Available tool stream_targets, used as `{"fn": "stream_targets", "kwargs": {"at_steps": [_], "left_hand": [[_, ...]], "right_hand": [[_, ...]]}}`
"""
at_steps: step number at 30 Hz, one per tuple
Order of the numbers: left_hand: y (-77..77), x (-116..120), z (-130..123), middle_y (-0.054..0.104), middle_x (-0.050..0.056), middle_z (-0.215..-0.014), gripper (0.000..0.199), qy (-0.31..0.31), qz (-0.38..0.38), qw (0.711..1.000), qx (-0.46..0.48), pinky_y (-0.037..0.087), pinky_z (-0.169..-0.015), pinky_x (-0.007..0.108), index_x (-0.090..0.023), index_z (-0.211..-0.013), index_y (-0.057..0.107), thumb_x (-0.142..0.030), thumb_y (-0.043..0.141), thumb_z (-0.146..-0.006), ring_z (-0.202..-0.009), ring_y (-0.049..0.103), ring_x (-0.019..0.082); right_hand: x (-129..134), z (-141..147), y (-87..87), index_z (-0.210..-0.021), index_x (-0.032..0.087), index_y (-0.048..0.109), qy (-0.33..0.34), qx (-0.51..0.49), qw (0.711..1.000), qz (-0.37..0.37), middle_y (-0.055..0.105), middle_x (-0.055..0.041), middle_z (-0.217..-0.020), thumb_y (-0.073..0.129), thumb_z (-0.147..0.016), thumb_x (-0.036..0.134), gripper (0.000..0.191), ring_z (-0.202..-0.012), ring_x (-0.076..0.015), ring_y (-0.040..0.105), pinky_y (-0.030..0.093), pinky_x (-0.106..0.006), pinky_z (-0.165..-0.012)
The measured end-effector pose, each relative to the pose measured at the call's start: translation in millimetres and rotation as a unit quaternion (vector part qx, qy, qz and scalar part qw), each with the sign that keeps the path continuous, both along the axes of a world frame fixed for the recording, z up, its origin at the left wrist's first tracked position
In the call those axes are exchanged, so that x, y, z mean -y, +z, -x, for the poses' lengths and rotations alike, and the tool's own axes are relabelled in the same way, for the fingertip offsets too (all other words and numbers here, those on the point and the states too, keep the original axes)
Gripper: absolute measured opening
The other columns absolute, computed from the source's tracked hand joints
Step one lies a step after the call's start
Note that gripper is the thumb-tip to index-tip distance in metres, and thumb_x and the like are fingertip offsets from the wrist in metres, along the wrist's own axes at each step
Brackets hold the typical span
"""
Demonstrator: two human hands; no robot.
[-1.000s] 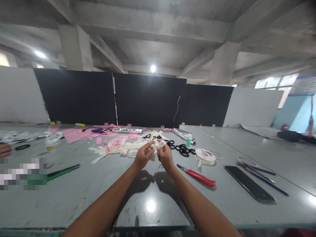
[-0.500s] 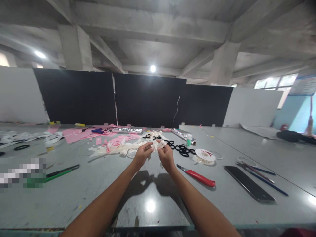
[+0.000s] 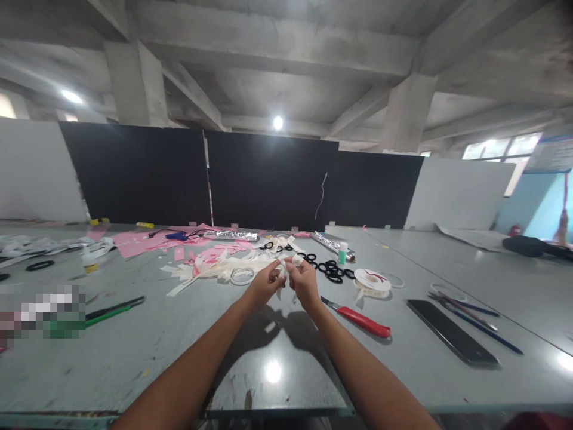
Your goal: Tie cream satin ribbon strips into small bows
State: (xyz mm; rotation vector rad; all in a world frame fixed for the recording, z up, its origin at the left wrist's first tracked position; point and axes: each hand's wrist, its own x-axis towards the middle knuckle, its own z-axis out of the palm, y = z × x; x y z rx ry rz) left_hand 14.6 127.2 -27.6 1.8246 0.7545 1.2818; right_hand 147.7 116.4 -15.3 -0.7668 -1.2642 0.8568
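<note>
My left hand (image 3: 265, 283) and my right hand (image 3: 303, 280) meet above the middle of the table. Between their fingertips is a piece of white ribbon (image 3: 282, 270), pinched from both sides; its ends hang below the fingers. Its exact shape is too small to make out. Behind and left of my hands lies a heap of cream ribbon strips (image 3: 215, 269). Several black rings (image 3: 333, 272) are just right of my right hand, beside a glue stick (image 3: 342, 254) and a white ribbon spool (image 3: 372, 282).
A red cutter (image 3: 363, 321) and a black phone (image 3: 452, 332) lie to the right, with tweezers (image 3: 481, 325) beyond. At left are a green-handled tool (image 3: 111, 313), black rings and white strips. Pink sheets (image 3: 143, 240) and foil packs (image 3: 235, 236) lie near the black panels.
My hands have drawn closer together and the ribbon has turned between the fingers. A pale strip with print now sticks out from the heap at left.
</note>
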Motion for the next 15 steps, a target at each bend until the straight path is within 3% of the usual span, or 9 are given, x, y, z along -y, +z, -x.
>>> {"fn": "stream_targets", "kwargs": {"at_steps": [4, 9, 15], "left_hand": [[8.3, 4, -3, 0.051, -0.004, -0.06, 0.051, 0.007, 0.024, 0.998, 0.064, 0.038, -0.054, 0.021, -0.01, -0.116, 0.054, -0.039, 0.062, -0.074, -0.057, 0.051, 0.011], [17.4, 14, -5, 0.047, -0.007, -0.054, 0.059, -0.008, 0.062, 0.992, 0.113, 0.033, -0.047, 0.02, -0.009, -0.124, 0.05, -0.036, 0.063, -0.072, -0.046, 0.042, 0.007], [13.2, 15, -2, 0.054, -0.005, -0.058, 0.069, -0.052, 0.057, 0.997, 0.022, 0.036, -0.05, 0.02, -0.009, -0.136, 0.038, -0.036, 0.059, -0.077, -0.051, 0.048, 0.009]], "right_hand": [[2, 1, 0.3, -0.102, 0.012, 0.062, 0.023, -0.026, 0.999, 0.008, 0.038, 0.0102, -0.04, 0.06, -0.073, 0.04, 0.04, -0.034, -0.006, 0.03, 0.025, -0.019, -0.036], [2, 2, -1.0, -0.101, 0.012, 0.06, 0.022, -0.044, 0.998, 0.026, 0.041, 0.0094, -0.043, 0.059, -0.076, 0.046, 0.041, -0.035, -0.0056, 0.03, 0.025, -0.018, -0.036], [-1, -1, -3.5, -0.08, 0.015, 0.056, 0.02, -0.009, 0.999, 0.027, 0.037, 0.0103, -0.042, 0.063, -0.072, 0.048, 0.035, -0.034, -0.0055, 0.03, 0.026, -0.018, -0.035]]}}
